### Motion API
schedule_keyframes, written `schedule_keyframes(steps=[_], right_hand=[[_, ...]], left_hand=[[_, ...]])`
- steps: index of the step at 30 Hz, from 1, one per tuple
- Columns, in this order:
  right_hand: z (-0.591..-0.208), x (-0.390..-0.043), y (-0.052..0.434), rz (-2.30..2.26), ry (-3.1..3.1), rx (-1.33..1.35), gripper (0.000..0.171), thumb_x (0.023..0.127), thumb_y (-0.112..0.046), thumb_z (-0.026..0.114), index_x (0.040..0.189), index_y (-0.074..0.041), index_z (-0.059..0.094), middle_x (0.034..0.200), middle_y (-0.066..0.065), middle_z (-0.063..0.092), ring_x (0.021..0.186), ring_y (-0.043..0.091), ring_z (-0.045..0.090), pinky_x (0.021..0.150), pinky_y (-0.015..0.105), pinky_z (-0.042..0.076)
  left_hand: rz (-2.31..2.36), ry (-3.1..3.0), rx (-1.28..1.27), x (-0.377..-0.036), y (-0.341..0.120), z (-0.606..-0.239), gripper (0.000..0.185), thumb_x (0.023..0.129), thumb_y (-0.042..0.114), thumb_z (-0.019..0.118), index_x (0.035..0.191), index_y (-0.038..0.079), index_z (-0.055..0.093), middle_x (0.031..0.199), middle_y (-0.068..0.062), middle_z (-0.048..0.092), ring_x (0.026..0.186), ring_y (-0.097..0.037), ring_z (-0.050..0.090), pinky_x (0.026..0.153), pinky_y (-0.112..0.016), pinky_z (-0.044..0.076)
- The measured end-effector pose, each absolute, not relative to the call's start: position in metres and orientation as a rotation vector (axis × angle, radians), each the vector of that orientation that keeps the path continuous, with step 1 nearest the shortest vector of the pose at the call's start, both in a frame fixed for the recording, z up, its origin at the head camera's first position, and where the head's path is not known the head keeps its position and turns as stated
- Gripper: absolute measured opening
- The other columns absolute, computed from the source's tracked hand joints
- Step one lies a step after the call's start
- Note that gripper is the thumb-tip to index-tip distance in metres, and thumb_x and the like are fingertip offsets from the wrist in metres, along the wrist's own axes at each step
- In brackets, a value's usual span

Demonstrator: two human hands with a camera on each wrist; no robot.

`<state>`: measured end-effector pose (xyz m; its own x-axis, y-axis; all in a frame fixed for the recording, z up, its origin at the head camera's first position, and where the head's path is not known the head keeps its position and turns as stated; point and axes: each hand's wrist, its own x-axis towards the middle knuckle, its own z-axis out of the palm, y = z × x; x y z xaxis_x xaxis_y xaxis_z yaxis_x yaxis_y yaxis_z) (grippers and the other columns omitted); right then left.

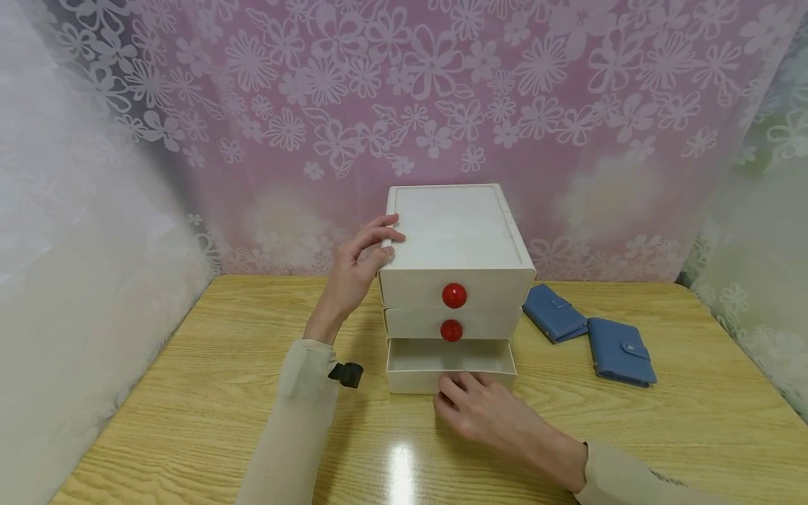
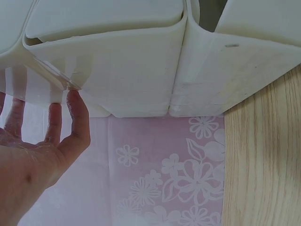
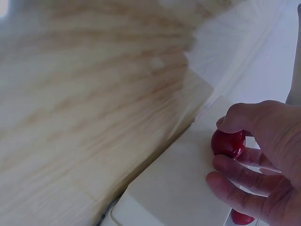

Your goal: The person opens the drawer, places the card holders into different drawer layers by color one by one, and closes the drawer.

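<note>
A white three-drawer cabinet (image 1: 448,231) stands on the table, with red ball knobs on its drawers. Its bottom drawer (image 1: 410,382) is pulled partly out, and the inner walls show. My right hand (image 1: 482,410) is at the front of that drawer; in the right wrist view its thumb and fingers pinch the red knob (image 3: 228,142). The head view hides this knob behind the hand. My left hand (image 1: 356,266) rests against the cabinet's upper left edge, fingertips on the top. In the left wrist view its fingers (image 2: 77,117) touch the side wall.
Two blue snap wallets, one (image 1: 554,313) beside the cabinet and another (image 1: 621,352) nearer the front, lie on the right of the wooden table (image 1: 240,365). A pink floral curtain (image 1: 379,105) hangs behind. The upper and middle drawers are closed.
</note>
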<state>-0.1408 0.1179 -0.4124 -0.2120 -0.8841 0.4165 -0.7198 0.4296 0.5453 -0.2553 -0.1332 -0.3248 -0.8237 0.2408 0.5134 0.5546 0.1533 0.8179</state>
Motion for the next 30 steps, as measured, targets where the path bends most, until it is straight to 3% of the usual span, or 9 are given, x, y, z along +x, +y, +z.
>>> schedule_keyframes(steps=[6, 16, 30], right_hand=[[-0.4116, -0.139, 0.1181, -0.295, -1.98, 1.347, 0.06, 0.108, 0.004, 0.012, 0.095, -0.013, 0.068, 0.092, 0.004, 0.058, 0.078, 0.016, 0.061, 0.065, 0.026, 0.056], [-0.4133, -0.1383, 0.1182, -0.278, -1.963, 1.341, 0.055, 0.107, 0.004, 0.016, 0.094, -0.012, 0.067, 0.092, 0.004, 0.057, 0.078, 0.017, 0.06, 0.065, 0.027, 0.056], [-0.4135, -0.1335, 0.1176, -0.289, -2.001, 1.369, 0.062, 0.109, 0.001, 0.009, 0.093, -0.014, 0.067, 0.092, 0.003, 0.057, 0.082, 0.016, 0.06, 0.069, 0.027, 0.057]], left_hand=[[-1.726, -2.165, -0.774, -0.256, -0.1333, -0.3249, 0.029, 0.102, 0.019, 0.052, 0.121, 0.007, 0.069, 0.156, 0.004, 0.05, 0.151, -0.014, 0.036, 0.121, -0.059, 0.033], [-1.728, -2.177, -0.762, -0.2549, -0.1328, -0.324, 0.029, 0.101, 0.02, 0.052, 0.121, 0.008, 0.069, 0.155, 0.006, 0.05, 0.15, -0.012, 0.037, 0.12, -0.055, 0.036], [-1.727, -2.163, -0.772, -0.256, -0.1332, -0.3252, 0.029, 0.101, 0.019, 0.052, 0.121, 0.007, 0.069, 0.156, 0.005, 0.05, 0.151, -0.013, 0.037, 0.121, -0.06, 0.033]])
